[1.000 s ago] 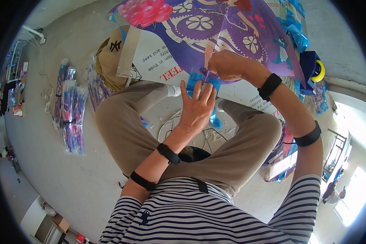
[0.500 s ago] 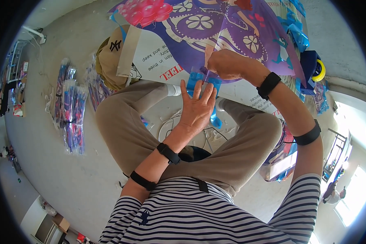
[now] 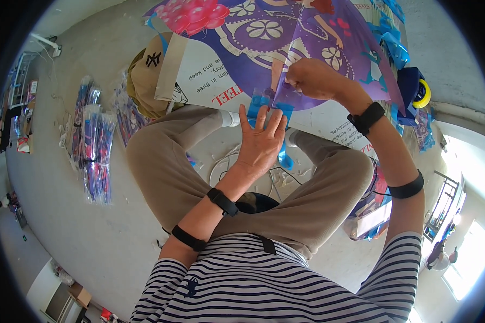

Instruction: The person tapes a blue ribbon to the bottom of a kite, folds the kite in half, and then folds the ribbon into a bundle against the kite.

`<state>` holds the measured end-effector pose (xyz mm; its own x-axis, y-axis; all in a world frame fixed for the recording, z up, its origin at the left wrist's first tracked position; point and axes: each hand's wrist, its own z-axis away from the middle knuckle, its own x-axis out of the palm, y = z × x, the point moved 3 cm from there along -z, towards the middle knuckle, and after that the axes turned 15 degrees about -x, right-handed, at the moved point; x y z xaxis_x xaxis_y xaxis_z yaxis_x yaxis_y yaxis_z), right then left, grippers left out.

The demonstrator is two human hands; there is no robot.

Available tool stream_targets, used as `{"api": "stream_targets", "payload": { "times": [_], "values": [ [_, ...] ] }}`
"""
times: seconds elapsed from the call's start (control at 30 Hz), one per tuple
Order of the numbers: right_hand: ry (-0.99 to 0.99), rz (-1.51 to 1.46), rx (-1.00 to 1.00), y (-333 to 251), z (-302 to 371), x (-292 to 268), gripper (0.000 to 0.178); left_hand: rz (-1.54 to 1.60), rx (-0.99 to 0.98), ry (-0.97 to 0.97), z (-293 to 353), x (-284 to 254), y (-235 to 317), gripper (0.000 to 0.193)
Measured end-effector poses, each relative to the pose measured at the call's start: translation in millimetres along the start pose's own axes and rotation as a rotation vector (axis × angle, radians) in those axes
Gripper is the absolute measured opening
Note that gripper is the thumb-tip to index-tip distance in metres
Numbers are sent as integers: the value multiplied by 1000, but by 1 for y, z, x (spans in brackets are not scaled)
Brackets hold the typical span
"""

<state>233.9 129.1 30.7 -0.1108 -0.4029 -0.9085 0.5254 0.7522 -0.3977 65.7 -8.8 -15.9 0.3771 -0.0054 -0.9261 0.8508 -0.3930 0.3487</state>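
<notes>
Sheet (image 3: 285, 46) ahead of splayed left hand (image 3: 260, 145), beneath curled right hand (image 3: 310, 78).
Smooth, purple, curve-edged; shiny blue ribbon (image 3: 258, 101) under the left; cannot tell what the right grips.

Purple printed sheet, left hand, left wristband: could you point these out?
Purple printed sheet (image 3: 277, 41), head view: near its middle, on the dress print.
Left hand (image 3: 258, 144), head view: the back.
Left wristband (image 3: 223, 203), head view: its black outer face.

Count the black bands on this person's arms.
4: black strap-like band at the left wrist, second band higher up that arm, third band at the right wrist, fourth band higher up that arm; dark-and-white striped sleeves may hide more.
</notes>
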Motion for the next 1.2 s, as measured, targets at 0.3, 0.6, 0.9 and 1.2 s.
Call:
{"api": "stream_targets", "payload": {
  "times": [0.3,0.6,0.9,1.2],
  "values": [
    [-177,-134,-68,-18,-3,-1,6,-20,-9,-3,1,1,-1,53],
    [-328,-6,-68,-13,-25,12,4,-33,7,-4,2,4,-3,53],
    [-260,-8,-66,-2,-20,18,5,-19,13,-23,7,-1,-4,53],
    [-194,27,-47,-6,-22,19,6,-25,37,-34,9,-1,-4,43]
  ]
}}
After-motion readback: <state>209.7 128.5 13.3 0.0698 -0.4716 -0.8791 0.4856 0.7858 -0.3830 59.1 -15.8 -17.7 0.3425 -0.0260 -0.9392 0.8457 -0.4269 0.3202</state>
